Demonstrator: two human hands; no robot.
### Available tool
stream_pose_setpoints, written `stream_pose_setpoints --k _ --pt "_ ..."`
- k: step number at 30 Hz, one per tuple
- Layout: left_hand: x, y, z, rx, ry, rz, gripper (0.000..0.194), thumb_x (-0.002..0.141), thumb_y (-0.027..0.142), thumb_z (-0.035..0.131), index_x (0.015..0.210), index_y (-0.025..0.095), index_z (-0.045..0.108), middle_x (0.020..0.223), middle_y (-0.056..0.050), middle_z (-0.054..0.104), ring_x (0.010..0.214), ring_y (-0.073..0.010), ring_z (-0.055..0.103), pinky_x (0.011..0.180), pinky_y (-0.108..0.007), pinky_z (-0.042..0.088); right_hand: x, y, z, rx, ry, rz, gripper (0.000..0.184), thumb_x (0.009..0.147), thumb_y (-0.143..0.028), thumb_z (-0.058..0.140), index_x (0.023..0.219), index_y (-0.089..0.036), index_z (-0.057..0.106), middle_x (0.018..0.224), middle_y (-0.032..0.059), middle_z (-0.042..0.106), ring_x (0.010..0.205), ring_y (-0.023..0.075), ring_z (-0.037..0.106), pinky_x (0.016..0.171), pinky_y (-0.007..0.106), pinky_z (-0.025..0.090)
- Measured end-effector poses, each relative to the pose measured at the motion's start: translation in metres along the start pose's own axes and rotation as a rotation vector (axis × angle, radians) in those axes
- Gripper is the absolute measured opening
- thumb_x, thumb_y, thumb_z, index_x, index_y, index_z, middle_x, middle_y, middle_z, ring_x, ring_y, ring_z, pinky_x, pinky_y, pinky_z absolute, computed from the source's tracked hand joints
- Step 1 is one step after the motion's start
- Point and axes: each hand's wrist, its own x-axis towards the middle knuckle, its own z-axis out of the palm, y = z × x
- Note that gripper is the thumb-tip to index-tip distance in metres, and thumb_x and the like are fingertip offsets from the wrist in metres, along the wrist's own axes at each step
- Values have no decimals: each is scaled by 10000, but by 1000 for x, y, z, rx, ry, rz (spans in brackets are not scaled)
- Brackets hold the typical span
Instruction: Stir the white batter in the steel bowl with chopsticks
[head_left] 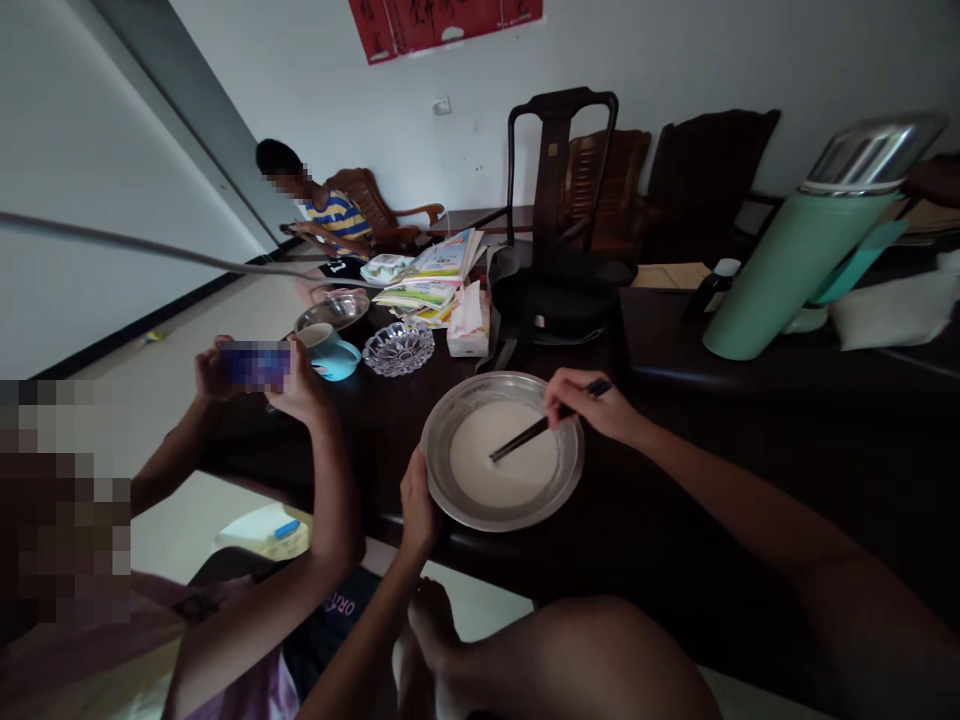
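A wide metal bowl of pale white batter stands on the dark table in front of me. My left hand grips the bowl's near left rim, fingers closed on the edge. My right hand is closed on a pair of dark chopsticks above the bowl's far right rim. Their tips dip into the batter near the middle.
A person at my left holds a phone in both hands. Beyond the bowl stand a blue cup, a glass dish, a tissue pack, books, a black bag and a green thermos. Another person sits far back among wooden chairs.
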Motion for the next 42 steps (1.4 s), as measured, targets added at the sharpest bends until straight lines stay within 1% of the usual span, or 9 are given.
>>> stream_pose_setpoints --k 2,7,14,18,22,28,35,38,42 --pt "-1 1 0 15 0 -2 594 906 632 422 1146 165 702 1221 -102 708 1209 -280 599 1073 -389 427 6 -1 5 -127 -75 -53 445 884 -590 588 714 -191 690 785 52 720 719 155 655 606 268 493" --pt "-1 3 -1 48 15 -18 610 899 651 415 1122 170 716 1208 -93 712 1214 -283 591 1070 -383 423 12 -9 -15 -201 187 -9 571 899 -638 522 557 -196 636 546 8 574 491 108 485 445 246 364" --pt "-2 5 0 47 27 -30 642 876 680 428 1118 161 716 1175 -94 722 1188 -284 597 1059 -376 423 6 -12 -14 -72 -113 -2 387 869 -532 640 690 -195 705 736 37 732 706 164 673 665 298 524" --pt "-2 6 0 37 17 -49 634 884 673 428 1143 166 707 1195 -86 716 1199 -279 592 1064 -371 415 7 -11 -16 -89 -6 25 403 888 -529 617 679 -189 677 689 35 726 668 148 666 576 253 489" --pt "-2 4 0 40 17 -1 621 881 670 435 1118 168 712 1178 -94 717 1194 -290 592 1064 -390 419 2 -13 -23 23 59 64 493 911 -599 540 642 -194 619 485 -2 620 436 104 550 374 211 311" --pt "-3 1 -1 60 43 -35 642 877 673 439 1143 153 704 1198 -112 704 1234 -297 571 1092 -408 396 0 -1 -10 -78 -216 33 350 900 -487 626 767 -187 748 784 52 764 720 159 692 623 266 522" --pt "-4 2 -1 52 34 -28 642 881 671 433 1136 149 707 1213 -116 700 1227 -297 576 1111 -419 381 1 -1 -24 -70 113 14 545 918 -588 535 570 -190 670 587 44 688 496 119 555 410 234 381" --pt "-4 3 0 79 50 -20 625 888 658 430 1125 154 714 1220 -114 695 1236 -296 565 1127 -420 360 -1 -3 -19 1 -41 55 512 912 -577 556 612 -184 689 621 51 709 553 139 616 422 231 399" --pt "-5 6 1 61 49 1 607 890 649 434 1111 163 723 1213 -106 702 1252 -292 555 1125 -406 365 1 0 -10 -44 -177 49 394 875 -531 638 728 -183 749 761 59 764 751 190 715 660 298 536"
